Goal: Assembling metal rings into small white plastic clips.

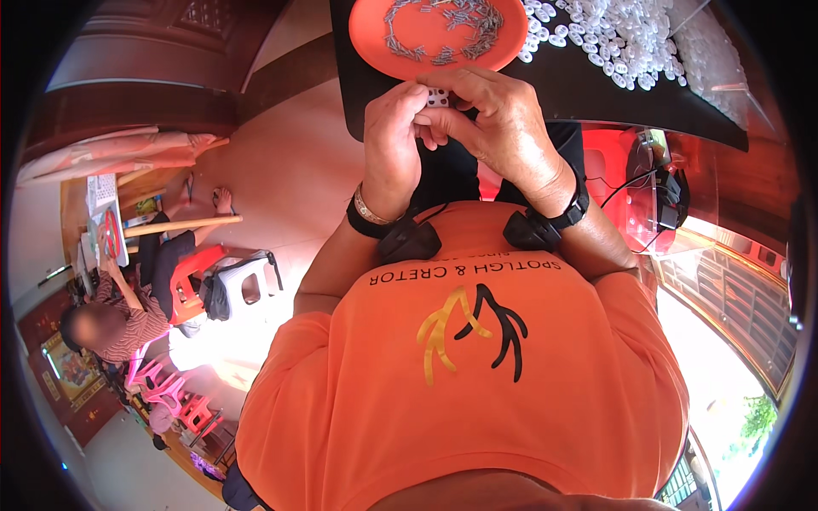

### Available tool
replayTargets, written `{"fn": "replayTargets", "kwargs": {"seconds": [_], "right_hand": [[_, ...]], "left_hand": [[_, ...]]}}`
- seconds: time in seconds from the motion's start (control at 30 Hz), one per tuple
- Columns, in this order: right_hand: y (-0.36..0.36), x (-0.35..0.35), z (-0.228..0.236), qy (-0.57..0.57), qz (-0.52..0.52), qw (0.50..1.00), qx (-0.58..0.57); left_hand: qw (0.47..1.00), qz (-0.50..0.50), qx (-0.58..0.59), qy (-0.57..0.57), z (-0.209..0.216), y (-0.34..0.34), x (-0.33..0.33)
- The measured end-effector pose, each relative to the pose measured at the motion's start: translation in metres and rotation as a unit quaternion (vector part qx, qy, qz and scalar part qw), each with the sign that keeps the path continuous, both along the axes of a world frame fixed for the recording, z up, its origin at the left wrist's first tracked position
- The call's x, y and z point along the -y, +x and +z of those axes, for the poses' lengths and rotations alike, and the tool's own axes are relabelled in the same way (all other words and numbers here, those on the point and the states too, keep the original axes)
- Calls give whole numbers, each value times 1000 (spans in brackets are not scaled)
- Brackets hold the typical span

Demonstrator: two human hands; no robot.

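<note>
Close to the table's near edge, my two hands meet around a small white piece with dark round spots. My left hand is closed on its left side, thumb up against it. From the right, my right hand pinches it between thumb and bent forefinger. Fingers hide much of the piece, so its full shape cannot be seen. Just beyond my fingertips lies an orange plate, with many thin grey metal pins scattered in a ring on it.
Many small clear plastic oval pieces are heaped right of the plate on the black tabletop, beside a clear plastic bag. Black cables hang below the table's right side. A seated person works at another table far left, near stools.
</note>
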State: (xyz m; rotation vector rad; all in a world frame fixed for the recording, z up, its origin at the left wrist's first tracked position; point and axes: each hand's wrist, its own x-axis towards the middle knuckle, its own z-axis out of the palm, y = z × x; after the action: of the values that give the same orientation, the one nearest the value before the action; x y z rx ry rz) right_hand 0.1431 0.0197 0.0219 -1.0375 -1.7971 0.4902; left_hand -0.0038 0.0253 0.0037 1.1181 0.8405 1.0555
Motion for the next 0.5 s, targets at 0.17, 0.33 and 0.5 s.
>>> {"fn": "replayTargets", "kwargs": {"seconds": [0.17, 0.33, 0.5], "right_hand": [[0, -2, -2, -12, 6, 1000, -15], [1, 0, 3, 5, -12, 1000, 6], [-2, 1, -3, 49, 4, 999, 13]], "left_hand": [[999, 39, 4, -11, 3, 4, 0], [997, 74, 24, -15, 3, 9, 2], [996, 84, 4, -19, -2, 3, 6]]}}
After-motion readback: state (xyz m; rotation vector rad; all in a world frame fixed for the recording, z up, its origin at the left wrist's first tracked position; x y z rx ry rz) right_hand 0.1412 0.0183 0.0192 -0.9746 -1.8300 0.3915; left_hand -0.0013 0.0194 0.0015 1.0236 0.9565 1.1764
